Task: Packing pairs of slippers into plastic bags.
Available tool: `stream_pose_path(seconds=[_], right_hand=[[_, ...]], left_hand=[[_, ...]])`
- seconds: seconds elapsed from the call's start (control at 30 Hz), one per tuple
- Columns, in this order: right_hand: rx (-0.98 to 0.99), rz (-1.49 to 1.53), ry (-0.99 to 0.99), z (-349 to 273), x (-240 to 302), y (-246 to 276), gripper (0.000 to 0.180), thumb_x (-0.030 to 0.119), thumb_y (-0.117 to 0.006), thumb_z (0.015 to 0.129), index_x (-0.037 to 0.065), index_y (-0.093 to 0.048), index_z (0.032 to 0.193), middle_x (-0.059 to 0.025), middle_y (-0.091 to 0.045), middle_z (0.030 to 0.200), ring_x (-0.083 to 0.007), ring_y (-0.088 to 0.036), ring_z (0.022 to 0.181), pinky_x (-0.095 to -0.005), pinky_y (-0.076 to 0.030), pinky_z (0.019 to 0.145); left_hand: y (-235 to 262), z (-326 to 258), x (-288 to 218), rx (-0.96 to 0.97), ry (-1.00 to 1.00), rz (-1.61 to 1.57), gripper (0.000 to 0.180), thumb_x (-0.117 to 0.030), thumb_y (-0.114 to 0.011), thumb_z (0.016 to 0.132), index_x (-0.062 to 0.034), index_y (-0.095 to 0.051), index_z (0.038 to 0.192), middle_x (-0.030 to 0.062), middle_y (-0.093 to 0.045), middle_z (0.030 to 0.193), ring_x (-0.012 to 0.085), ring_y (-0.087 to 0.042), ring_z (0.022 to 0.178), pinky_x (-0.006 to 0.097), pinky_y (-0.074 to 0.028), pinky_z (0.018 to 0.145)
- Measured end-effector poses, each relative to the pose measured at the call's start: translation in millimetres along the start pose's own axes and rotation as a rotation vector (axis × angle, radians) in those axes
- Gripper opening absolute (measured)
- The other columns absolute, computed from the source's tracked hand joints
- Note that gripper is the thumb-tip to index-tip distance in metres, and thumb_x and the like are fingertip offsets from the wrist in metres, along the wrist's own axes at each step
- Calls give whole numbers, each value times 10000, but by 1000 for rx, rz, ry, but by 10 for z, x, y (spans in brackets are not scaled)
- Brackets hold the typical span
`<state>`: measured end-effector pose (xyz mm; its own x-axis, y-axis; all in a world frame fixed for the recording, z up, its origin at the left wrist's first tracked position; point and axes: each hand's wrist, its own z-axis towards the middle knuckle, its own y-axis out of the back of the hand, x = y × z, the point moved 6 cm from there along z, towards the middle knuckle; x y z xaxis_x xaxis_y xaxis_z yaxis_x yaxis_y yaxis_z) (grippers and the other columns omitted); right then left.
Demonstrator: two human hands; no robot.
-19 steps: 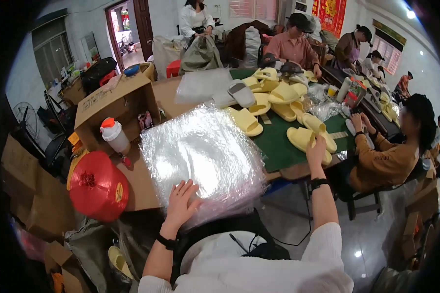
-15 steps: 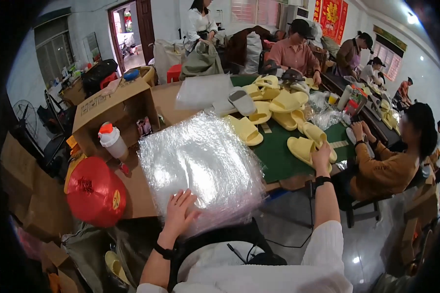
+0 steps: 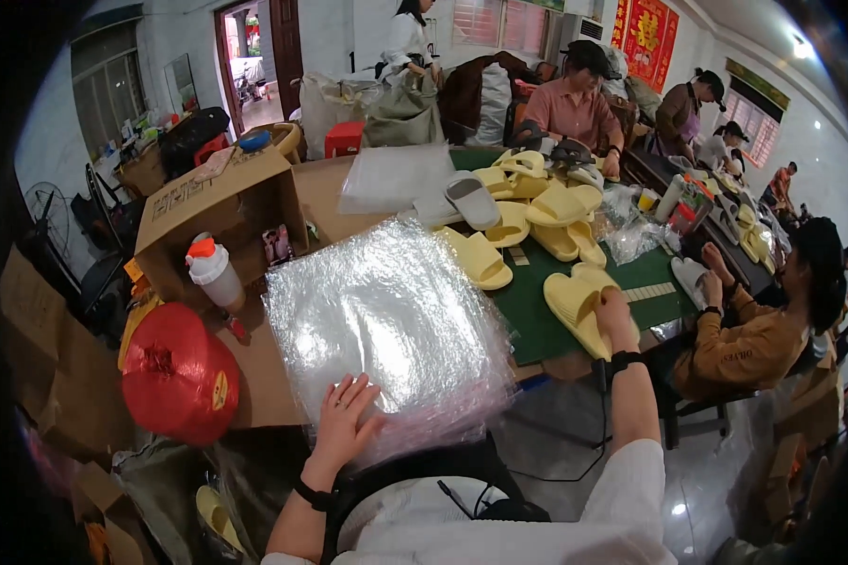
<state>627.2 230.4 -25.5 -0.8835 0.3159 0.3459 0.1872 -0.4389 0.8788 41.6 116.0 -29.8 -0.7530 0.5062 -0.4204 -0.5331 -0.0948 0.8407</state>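
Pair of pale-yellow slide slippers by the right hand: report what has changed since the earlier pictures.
The right hand has drawn the pale-yellow slide slippers leftward and toward the person across the dark-green mat; their toes now sit closer to level. Its grip shows no release. The left hand stays spread on the shiny clear plastic sheets, and the heap of yellow slippers beyond looks unmoved.

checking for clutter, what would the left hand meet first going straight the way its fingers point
The left hand seems to lie on the shiny plastic film, so it would meet that first; past the far edge, perhaps the grey slippers or pale sheets, though depth is unclear.
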Motion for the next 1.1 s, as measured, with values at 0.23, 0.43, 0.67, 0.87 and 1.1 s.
stream_pose_path(seconds=[0.23, 0.43, 0.67, 0.87, 1.1], right_hand=[[180, 196, 69, -759, 768, 66, 317, 279, -670, 823, -26, -642, 904, -235, -633, 884, -402, -640, 860, -470, -507, 756], [-5, 39, 97, -1017, 913, 69, 340, 292, -592, 942, -48, -586, 965, -242, -535, 1124, -417, -588, 990, -516, -496, 815], [-156, 300, 166, -1442, 942, 154, 241, 156, -602, 917, -52, -515, 831, -216, -525, 863, -401, -543, 787, -452, -429, 698], [-137, 503, 169, -2235, 1140, 538, 155, 70, -594, 925, -57, -524, 868, -136, -460, 811, -271, -480, 716, -353, -386, 634], [-122, 769, 104, -2509, 1150, 785, 171, 70, -591, 954, -53, -590, 1072, -80, -574, 936, -161, -558, 841, -272, -438, 753]], left_hand=[[-43, 28, 46, -6, -11, -31, 498, -389, -660, 878, -127, -597, 1297, 113, -489, 1459, 350, -379, 1389, 531, -223, 1157], [-32, 15, 33, -4, -16, -31, 521, -411, -659, 878, -130, -586, 1311, 114, -483, 1467, 339, -369, 1402, 522, -217, 1169], [-3, -3, -18, 43, -11, -23, 731, -524, -734, 763, -141, -549, 1358, 114, -448, 1497, 347, -334, 1425, 513, -192, 1186], [-47, -18, -19, 78, -32, 36, 828, -503, -753, 718, -131, -486, 1409, 129, -377, 1540, 359, -284, 1447, 517, -176, 1193], [-144, 148, -134, 84, -15, 66, 788, -485, -738, 769, -111, -482, 1413, 164, -356, 1544, 394, -290, 1436, 531, -192, 1180]])
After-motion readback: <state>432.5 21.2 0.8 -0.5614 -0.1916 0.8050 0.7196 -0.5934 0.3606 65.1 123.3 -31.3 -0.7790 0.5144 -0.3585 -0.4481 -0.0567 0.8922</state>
